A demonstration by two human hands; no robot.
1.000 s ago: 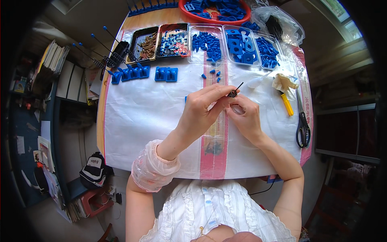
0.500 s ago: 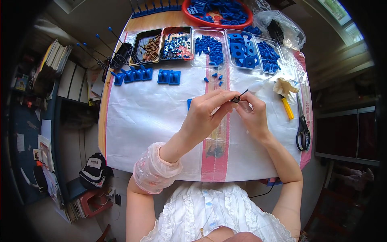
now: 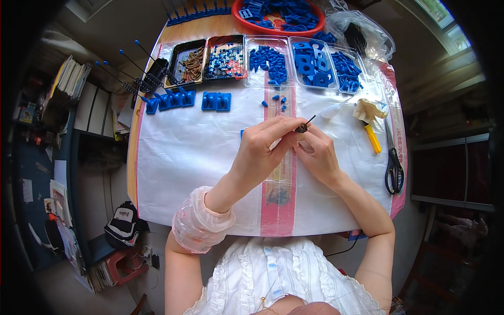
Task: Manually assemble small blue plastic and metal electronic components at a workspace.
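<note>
Over the middle of the table, a small black coil spring with a thin straight rod end pointing up and right is pinched between my fingertips. My left hand grips it from the left with thumb and fingers closed. From the right, the fingertips of my right hand press at the same spring; its underside is hidden by the fingers. A blue plastic piece peeks out beside my left hand, mostly covered. Just beyond my hands lie several small blue cone-shaped pieces.
Along the back stand trays: brown screws, nuts, blue cones, blue plates, small blue parts. Blue bases and springs with blue-tipped rods are left. A yellow-handled tool and black-handled scissors lie right.
The whole view has shifted a little. Both hands still pinch the spring, and the fingers have changed position slightly around it.
</note>
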